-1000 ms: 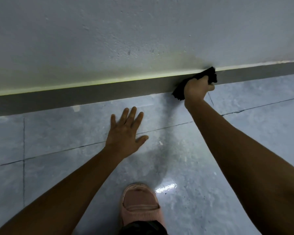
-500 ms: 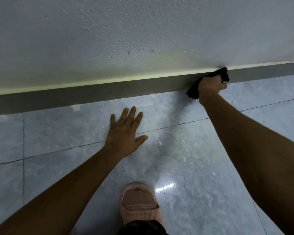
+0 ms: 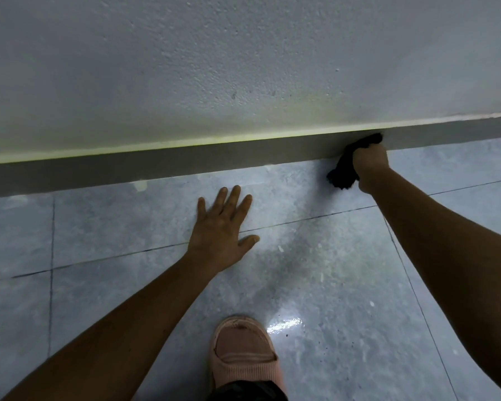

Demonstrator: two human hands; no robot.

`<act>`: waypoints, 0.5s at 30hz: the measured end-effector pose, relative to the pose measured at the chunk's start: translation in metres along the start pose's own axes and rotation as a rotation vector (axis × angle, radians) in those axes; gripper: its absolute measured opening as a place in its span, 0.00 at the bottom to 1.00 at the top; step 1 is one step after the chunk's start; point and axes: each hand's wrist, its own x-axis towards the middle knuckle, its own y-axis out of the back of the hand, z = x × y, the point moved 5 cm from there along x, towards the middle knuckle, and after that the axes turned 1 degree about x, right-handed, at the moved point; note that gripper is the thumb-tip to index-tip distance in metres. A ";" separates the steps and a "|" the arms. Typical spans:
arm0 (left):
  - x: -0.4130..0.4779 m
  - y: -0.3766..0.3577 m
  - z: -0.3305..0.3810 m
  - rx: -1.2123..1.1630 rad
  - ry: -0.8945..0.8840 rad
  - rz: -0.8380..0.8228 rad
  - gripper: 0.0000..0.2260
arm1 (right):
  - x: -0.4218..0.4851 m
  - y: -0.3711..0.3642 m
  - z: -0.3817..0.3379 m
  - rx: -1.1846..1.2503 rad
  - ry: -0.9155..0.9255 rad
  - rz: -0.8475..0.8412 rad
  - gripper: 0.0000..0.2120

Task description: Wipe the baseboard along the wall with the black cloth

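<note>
A grey baseboard (image 3: 185, 163) runs across the view at the foot of a pale textured wall (image 3: 243, 68). My right hand (image 3: 369, 160) is closed around a black cloth (image 3: 343, 172) and presses its upper end against the baseboard at the right. The cloth's lower end hangs down to the floor beside my wrist. My left hand (image 3: 222, 227) lies flat on the floor tiles, fingers spread, holding nothing, well left of the cloth.
Glossy grey floor tiles (image 3: 99, 227) with dark grout lines cover the ground. My foot in a pink slipper (image 3: 243, 351) stands at the bottom centre. A bright light reflection (image 3: 284, 325) shines on the floor beside it.
My right hand has slid the black cloth to the right along the baseboard. The left hand has stayed planted on the floor.
</note>
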 end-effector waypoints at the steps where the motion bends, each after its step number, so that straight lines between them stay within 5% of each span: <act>1: -0.001 -0.002 -0.001 -0.009 -0.010 0.005 0.35 | -0.001 0.000 0.005 -0.165 0.069 -0.005 0.19; 5: -0.019 -0.009 -0.014 -0.044 -0.015 0.100 0.37 | -0.022 0.000 0.017 -0.539 0.519 0.130 0.14; 10: -0.022 -0.012 -0.015 -0.053 -0.005 0.086 0.37 | -0.048 -0.031 0.031 -1.044 1.348 -0.096 0.21; 12: -0.021 -0.010 -0.015 -0.068 -0.005 0.092 0.37 | -0.045 -0.035 0.038 -1.188 1.434 -0.075 0.28; 15: -0.022 -0.011 -0.015 -0.074 -0.005 0.103 0.37 | -0.046 -0.028 0.039 -1.124 1.219 0.023 0.30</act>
